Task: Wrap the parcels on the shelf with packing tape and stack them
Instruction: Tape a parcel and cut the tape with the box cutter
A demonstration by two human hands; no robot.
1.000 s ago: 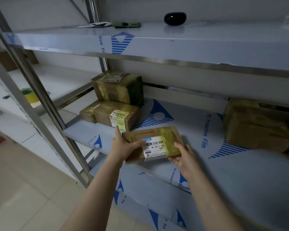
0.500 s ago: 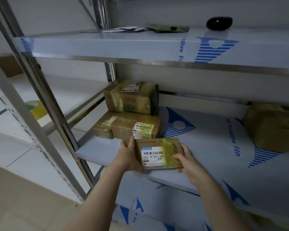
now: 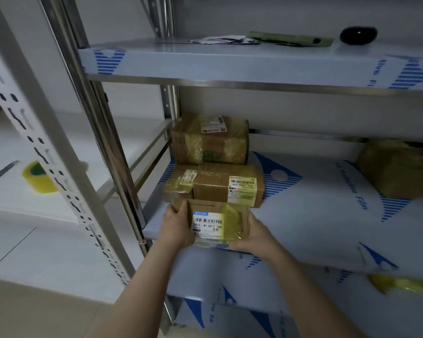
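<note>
Your left hand [image 3: 177, 228] and right hand [image 3: 257, 234] flank the front parcel [image 3: 220, 224] at the shelf [image 3: 327, 215] edge. Behind it: middle parcel [image 3: 215, 186], then rear parcel [image 3: 209, 142]. Tape roll [image 3: 38, 178] lies left, on the neighbouring shelf [image 3: 15, 206].

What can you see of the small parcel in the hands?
The small parcel is a flat brown cardboard box with a white barcode label and yellowish tape on top. It is held roughly level at the shelf edge, before a larger parcel. The left hand grips its left end, the right hand its right.
</note>
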